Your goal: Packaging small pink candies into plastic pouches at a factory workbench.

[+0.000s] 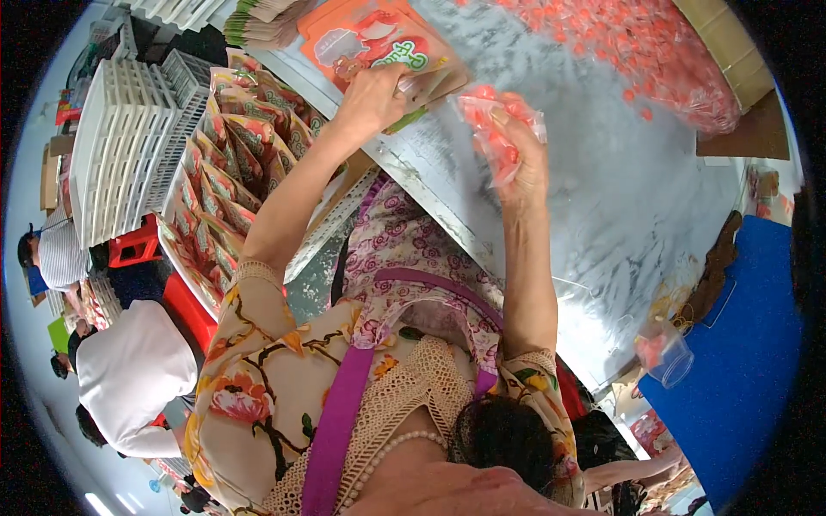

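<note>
My left hand [372, 96] grips an orange printed pouch [366, 39] at its lower edge, on top of a small pile of the same pouches on the metal table [619, 189]. My right hand [520, 150] holds up a small clear bag of red-orange sweets [490, 116] just right of the pouch. Both forearms reach up from my flowered top over the table's near edge.
A big heap of red-orange sweets in clear plastic [637, 43] lies at the table's far side. A white crate [258, 185] at my left holds several filled pouches on end. Stacked white crates [120, 146] stand further left, with other people [129, 370] seated nearby. A clear cup [667, 353] sits at right.
</note>
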Available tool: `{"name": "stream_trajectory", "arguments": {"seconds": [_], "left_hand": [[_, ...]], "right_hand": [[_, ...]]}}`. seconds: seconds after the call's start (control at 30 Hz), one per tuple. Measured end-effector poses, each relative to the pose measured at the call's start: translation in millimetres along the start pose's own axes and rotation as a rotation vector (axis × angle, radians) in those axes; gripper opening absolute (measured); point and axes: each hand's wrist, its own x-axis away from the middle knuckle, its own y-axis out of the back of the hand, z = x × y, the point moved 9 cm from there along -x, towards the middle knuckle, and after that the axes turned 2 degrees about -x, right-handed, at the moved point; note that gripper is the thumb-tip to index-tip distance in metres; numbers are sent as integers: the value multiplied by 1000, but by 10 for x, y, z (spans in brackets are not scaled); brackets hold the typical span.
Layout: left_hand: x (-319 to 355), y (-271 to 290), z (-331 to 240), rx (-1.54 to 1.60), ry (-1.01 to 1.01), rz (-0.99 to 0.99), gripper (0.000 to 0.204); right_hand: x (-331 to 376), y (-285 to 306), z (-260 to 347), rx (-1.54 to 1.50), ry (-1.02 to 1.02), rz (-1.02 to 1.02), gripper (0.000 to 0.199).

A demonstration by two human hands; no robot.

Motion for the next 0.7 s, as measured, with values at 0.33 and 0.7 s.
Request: {"name": "stream_trajectory", "arguments": {"seconds": [0.33,0.7], "left_hand": [[-112,-125,-277,-14,98,207,31],[-78,-53,-834,162,-53,-148,23]], "right_hand": [[-28,-267,-62,56,115,0,35],[66,6,-11,436,242,-255,21]]}}
